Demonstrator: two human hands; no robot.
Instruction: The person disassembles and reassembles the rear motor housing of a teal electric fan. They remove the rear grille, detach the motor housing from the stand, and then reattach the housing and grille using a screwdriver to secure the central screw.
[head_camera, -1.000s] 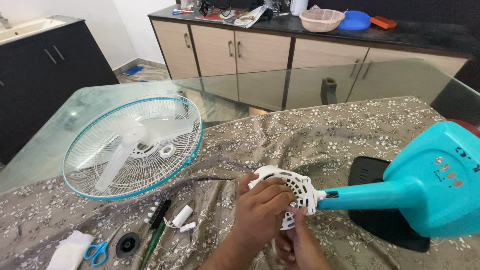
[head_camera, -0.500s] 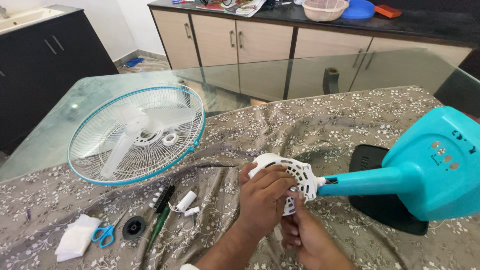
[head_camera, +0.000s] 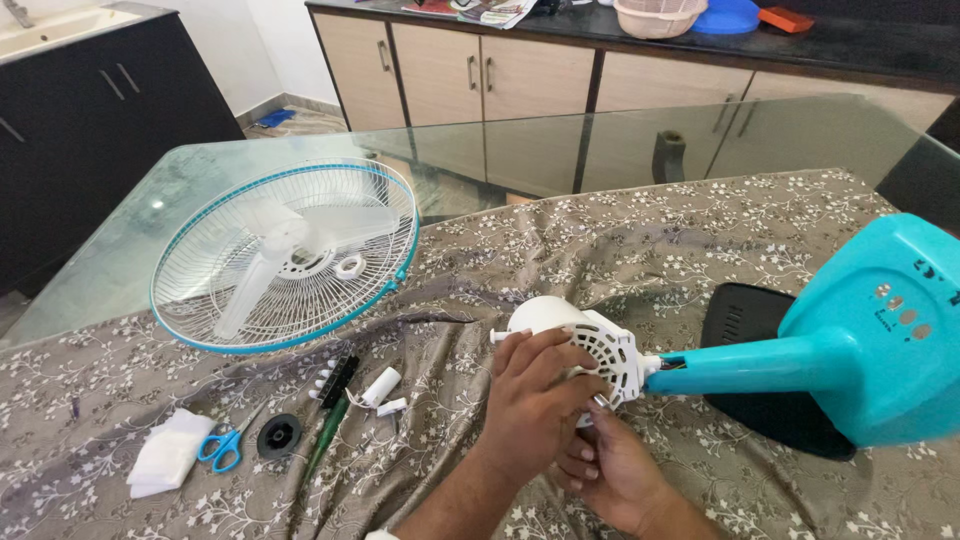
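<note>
1. Hands met at a white motor housing (head_camera: 585, 350) on a turquoise fan stand (head_camera: 850, 340), which lay across a cloth-covered desk (head_camera: 700, 230).
2. The left hand (head_camera: 535, 400) kept a full grip over the housing, apparently to steady it.
3. The right hand (head_camera: 610, 470) worked beneath with a narrow fingertip grip; whatever it pinched could not be made out.
4. A fan guard (head_camera: 285, 255) with its blade lay apart at the left, with scissors (head_camera: 220, 445), a green screwdriver (head_camera: 325, 445) and small parts near the hands.
</note>
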